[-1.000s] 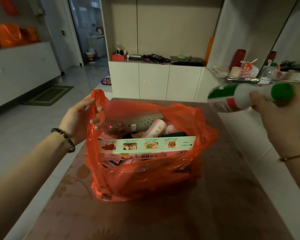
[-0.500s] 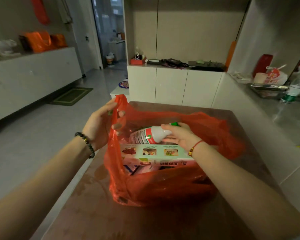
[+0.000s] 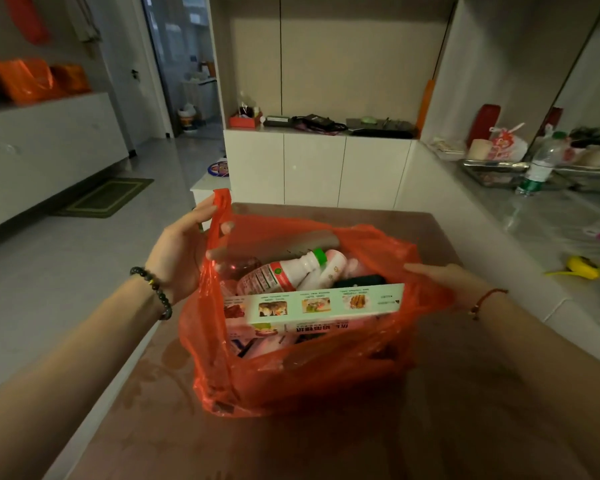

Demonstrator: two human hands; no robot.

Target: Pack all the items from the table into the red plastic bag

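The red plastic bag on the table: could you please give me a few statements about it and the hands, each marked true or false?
1. The left hand holds up a handle of the red plastic bag. True.
2. The white bottle with the green cap is in the right hand. False: it lies inside the bag, and the right hand rests on the bag's right rim.
3. A long box printed with food pictures lies across the bag's near side. True.
4. The bag lies flat and empty. False: it stands open and full of items.
5. The left wrist wears a dark bead bracelet. True.
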